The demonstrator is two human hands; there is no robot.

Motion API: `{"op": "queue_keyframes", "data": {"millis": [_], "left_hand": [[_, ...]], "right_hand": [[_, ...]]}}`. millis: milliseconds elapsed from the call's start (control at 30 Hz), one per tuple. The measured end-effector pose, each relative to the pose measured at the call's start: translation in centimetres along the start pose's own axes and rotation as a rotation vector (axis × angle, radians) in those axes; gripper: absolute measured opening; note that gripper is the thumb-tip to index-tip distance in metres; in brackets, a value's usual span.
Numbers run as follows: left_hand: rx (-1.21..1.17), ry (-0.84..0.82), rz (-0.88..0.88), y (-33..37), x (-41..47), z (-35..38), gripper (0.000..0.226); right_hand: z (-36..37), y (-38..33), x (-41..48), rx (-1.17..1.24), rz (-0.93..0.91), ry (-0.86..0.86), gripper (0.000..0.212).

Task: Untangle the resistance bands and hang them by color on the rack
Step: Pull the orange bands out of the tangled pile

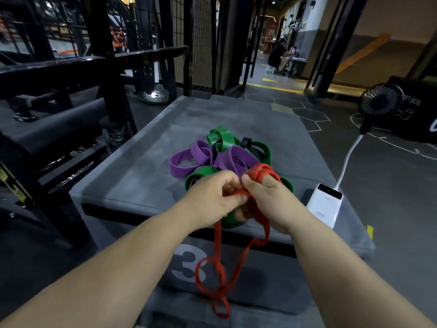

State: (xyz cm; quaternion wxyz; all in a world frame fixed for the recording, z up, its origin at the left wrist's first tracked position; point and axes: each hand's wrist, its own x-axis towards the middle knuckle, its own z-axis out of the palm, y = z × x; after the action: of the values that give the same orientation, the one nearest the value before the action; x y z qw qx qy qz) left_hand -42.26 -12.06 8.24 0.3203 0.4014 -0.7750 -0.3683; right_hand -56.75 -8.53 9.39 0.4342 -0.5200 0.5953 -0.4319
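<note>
A tangled heap of resistance bands lies on a grey padded box [146,166]: purple bands [186,159], green bands [221,138] and a thin black band [246,142]. Both hands work over the near side of the heap. My left hand [210,197] pinches a red band [218,256] at its middle. My right hand [272,202] has the same red band looped over its fingers. The rest of the red band hangs down in twisted loops over the box's front face. The black metal rack [94,60] stands to the left.
A white power bank [326,204] with a white cable lies on the box's right edge, close to my right hand. A black fan [380,100] and a dark box stand on the floor at right. Weight plates and benches fill the left. People sit far back in the corridor.
</note>
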Motion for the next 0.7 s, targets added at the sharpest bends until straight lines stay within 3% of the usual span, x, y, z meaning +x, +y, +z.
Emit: {"op": "queue_keyframes", "data": {"millis": [133, 200, 367, 500, 700], "left_hand": [[0.012, 0.116, -0.045, -0.1, 0.2, -0.8, 0.033], [0.033, 0.073, -0.009, 0.1, 0.2, -1.2, 0.027], [-0.067, -0.071, -0.058, 0.0, 0.1, -2.4, 0.022], [-0.226, -0.247, -0.137, 0.0, 0.0, -3.4, 0.012], [-0.337, -0.173, -0.210, -0.3, 0.1, -3.4, 0.008]], "right_hand": [[0.0, -0.2, 0.0, 0.111, 0.059, -0.159, 0.037], [-0.1, -0.3, -0.3, 0.077, 0.073, -0.285, 0.046], [-0.3, -0.1, -0.4, -0.153, 0.052, -0.385, 0.033], [-0.7, -0.1, -0.5, -0.028, 0.131, -0.491, 0.032], [-1.4, 0.2, -0.7, 0.133, 0.163, -0.609, 0.036]]}}
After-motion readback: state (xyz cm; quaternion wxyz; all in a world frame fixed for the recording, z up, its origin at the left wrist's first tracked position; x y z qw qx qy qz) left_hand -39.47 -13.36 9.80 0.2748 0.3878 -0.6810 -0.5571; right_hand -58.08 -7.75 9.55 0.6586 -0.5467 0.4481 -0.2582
